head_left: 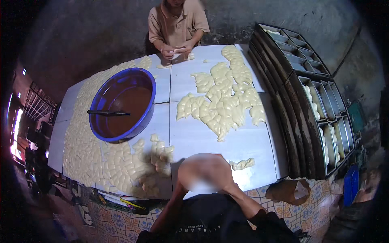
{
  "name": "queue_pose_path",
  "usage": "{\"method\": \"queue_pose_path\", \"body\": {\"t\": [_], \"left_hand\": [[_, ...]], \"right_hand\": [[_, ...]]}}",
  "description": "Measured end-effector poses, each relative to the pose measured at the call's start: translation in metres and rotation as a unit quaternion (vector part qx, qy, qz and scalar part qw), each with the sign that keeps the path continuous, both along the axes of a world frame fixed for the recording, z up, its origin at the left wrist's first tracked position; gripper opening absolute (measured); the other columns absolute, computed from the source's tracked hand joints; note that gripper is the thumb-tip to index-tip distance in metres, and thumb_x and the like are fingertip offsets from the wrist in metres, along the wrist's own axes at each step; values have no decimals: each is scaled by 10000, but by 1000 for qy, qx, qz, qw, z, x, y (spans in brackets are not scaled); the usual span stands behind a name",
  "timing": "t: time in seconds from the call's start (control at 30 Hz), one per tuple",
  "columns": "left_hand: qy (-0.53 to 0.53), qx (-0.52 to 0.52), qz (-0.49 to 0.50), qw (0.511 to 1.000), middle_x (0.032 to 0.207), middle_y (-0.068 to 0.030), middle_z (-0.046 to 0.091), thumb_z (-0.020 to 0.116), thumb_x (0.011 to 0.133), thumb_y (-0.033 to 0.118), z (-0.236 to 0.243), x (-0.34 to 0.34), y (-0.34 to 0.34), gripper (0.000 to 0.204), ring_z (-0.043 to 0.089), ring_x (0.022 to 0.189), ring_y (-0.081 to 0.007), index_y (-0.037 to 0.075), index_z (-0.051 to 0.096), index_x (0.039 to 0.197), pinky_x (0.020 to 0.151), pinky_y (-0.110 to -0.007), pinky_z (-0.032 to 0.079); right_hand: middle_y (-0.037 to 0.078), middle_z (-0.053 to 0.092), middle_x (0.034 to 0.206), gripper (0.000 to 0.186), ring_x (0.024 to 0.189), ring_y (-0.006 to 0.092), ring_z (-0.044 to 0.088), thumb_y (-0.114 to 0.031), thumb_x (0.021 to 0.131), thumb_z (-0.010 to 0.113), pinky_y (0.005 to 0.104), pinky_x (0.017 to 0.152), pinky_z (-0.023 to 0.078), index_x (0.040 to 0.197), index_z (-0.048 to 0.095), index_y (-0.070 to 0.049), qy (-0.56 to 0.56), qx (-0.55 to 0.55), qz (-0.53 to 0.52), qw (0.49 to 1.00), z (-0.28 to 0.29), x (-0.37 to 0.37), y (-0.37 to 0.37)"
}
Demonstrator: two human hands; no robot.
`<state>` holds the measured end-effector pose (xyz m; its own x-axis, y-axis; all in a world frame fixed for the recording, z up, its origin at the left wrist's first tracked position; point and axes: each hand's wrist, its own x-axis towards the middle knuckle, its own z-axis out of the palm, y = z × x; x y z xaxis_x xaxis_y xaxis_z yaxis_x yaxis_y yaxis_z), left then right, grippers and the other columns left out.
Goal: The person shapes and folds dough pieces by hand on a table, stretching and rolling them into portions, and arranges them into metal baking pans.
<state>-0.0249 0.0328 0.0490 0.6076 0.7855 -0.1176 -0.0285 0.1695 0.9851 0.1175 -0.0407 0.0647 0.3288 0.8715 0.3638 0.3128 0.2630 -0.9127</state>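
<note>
My left hand and my right hand are close together over the near edge of the white table. A blur covers both, so their fingers and anything between them cannot be made out. Just right of my right hand lies a twisted piece of dough. To the left of my hands, small pale dough pieces rest on the tabletop, thickening into a broad spread of dough pieces. Farther out, in the middle, is another patch of flattened dough pieces.
A blue basin of brown filling stands at left, a dark spatula across it. Stacked metal loaf tins, some holding dough, line the right side. Across the table a co-worker's hands handle dough. A brown sack sits below the near edge.
</note>
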Motion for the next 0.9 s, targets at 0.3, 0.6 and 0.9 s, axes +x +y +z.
{"method": "queue_pose_path", "body": {"t": [0.3, 0.6, 0.9], "left_hand": [[-17, 126, 37, 991, 1017, -94, 511, 538, 822, -156, -2, 4, -25, 405, 570, 986, -170, 12, 401, 1164, 752, -257, 515], [10, 173, 96, 980, 1227, -135, 488, 575, 675, -153, -15, -11, -21, 610, 454, 1221, -264, 2, 434, 1248, 1009, -363, 379], [62, -188, 111, 974, 1081, -155, 575, 555, 884, 82, -60, -22, -20, 401, 608, 967, -242, 21, 435, 1261, 865, -373, 499]], "right_hand": [[69, 639, 956, 464, 847, 122, 568, -232, 926, 607, 273, 704, 459, 1339, 503, -47, 35, -127, 37, 991, -24, 6, -9], [91, 667, 1064, 380, 912, 143, 604, -45, 880, 590, 292, 809, 498, 1261, 580, -42, 163, -233, 123, 951, -43, 13, -12], [192, 643, 1093, 418, 1048, 342, 603, -9, 746, 664, 376, 888, 498, 1161, 611, -13, -138, -143, 48, 979, -92, 31, 17]]}}
